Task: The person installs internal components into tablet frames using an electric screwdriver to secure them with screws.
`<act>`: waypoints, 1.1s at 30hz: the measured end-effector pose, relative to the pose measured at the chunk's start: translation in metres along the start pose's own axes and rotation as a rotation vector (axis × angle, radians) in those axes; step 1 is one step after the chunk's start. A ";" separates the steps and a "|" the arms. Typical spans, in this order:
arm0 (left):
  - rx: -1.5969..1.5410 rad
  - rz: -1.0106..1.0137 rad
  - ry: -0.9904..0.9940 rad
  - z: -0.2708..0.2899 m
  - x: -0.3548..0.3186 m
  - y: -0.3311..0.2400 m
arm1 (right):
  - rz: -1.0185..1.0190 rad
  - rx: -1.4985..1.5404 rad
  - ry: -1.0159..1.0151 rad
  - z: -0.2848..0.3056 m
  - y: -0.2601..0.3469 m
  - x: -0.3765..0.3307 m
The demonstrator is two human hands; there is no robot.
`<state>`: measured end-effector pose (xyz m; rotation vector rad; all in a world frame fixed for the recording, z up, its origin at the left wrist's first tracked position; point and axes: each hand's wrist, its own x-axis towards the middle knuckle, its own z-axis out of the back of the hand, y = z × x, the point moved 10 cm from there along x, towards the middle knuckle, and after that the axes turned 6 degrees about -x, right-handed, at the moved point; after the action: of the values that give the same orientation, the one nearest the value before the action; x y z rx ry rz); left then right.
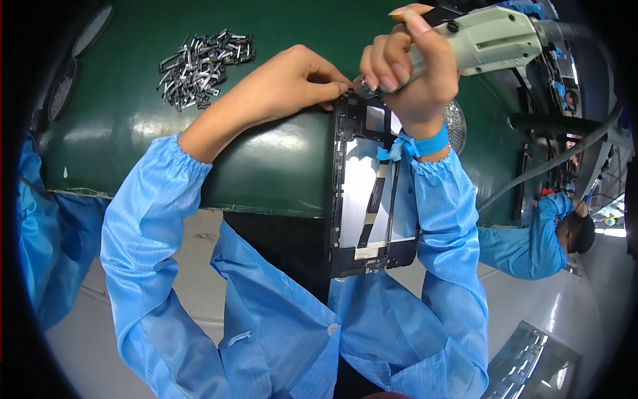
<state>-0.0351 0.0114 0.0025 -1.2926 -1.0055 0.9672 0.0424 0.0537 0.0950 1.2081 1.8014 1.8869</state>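
A tablet housing (357, 174), with a black frame and shiny silvery inner plate, lies lengthwise in front of me, its near end jutting past the table edge. My right hand (415, 70) is wrapped round a pale grey-green electric screwdriver (488, 41), held tilted with its nose down at the housing's far end. The screwdriver's bit is too small to make out. At the far left corner, my left hand (292, 81) is closed, thumb and fingers pinched by the frame. Whatever sits in that pinch is hidden. A blue strap (432, 143) circles my right wrist.
Small black-and-silver metal parts (203, 66) lie heaped on the green tabletop (266, 166), left of the housing. Round dishes of tiny pieces stand at the far left (63, 90) and behind my right wrist (455, 126). A co-worker (531, 243) in blue sits at right.
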 end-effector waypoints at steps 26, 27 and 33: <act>-0.004 0.007 0.005 0.005 0.005 0.007 | 0.010 -0.019 0.022 0.000 -0.011 0.003; 0.006 0.001 0.008 0.005 0.004 0.006 | 0.008 -0.040 0.013 -0.004 -0.010 0.004; 0.053 0.000 0.008 0.001 -0.004 0.002 | -0.105 -0.064 -0.054 -0.018 -0.014 -0.001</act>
<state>-0.0373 0.0083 -0.0001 -1.2514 -0.9677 0.9820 0.0259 0.0433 0.0839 1.1095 1.7277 1.8225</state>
